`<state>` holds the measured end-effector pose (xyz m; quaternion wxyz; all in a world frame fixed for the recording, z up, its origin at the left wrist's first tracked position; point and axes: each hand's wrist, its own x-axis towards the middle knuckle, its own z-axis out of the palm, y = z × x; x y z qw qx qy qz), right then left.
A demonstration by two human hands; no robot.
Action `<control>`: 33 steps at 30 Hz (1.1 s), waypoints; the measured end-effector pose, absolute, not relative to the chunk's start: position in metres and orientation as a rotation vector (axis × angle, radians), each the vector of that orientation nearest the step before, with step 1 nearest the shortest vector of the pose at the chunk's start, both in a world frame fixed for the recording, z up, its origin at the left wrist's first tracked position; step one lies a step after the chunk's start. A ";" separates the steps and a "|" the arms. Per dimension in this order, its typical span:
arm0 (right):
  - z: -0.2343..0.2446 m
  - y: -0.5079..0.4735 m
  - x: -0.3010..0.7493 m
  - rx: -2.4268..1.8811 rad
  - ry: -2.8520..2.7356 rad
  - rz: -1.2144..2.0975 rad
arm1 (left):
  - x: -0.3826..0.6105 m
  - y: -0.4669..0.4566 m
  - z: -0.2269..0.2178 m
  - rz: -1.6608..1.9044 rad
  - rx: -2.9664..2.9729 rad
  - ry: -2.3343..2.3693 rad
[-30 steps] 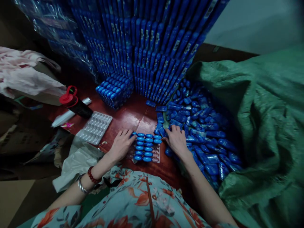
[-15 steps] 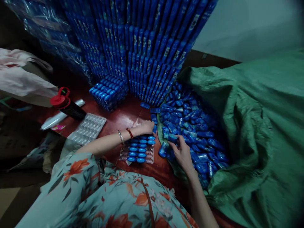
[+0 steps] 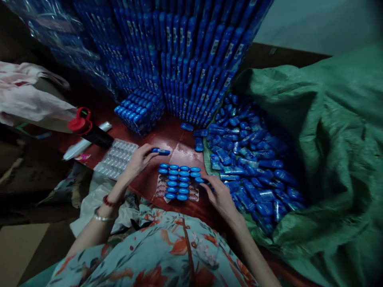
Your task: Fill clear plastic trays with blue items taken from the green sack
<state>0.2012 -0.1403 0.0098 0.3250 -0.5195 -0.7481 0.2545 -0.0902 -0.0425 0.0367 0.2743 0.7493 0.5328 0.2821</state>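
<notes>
Two hands work at the lower centre of the frame, over a red-brown table [image 3: 167, 143]. The left hand [image 3: 138, 160] is closed on one blue tube [image 3: 160, 151], pinched at the fingertips and held level just above and to the left of a clear tray [image 3: 178, 184]. That tray lies flat at centre frame with rows of blue tubes seated in it; its near row shows bare pockets. The right hand [image 3: 220, 195] rests at the tray's right edge, fingers curled toward the end of a row; whether it grips a tube there I cannot tell.

Right of the tray, a green sack [image 3: 329, 131] lies open with a loose heap of tubes [image 3: 251, 159] spilling from it. Behind, filling the upper centre, stands a tall stack [image 3: 185, 52] of packed tubes, with a low block [image 3: 139, 111] at its foot. An empty tray [image 3: 117, 158] sits centre left, near a dark bottle [image 3: 89, 130] with a red cap lying on its side. Pink cloth [image 3: 26, 95] lies at the left edge.
</notes>
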 end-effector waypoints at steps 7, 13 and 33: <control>-0.019 -0.145 0.198 -1.254 -1.888 0.518 | -0.121 -0.134 0.024 0.875 1.727 1.708; -0.038 -0.155 0.202 -1.265 -2.126 0.394 | -0.092 -0.149 0.004 0.901 1.920 1.635; 0.028 -0.128 0.148 -1.739 -2.862 -0.066 | -0.076 -0.120 -0.011 0.438 2.739 1.291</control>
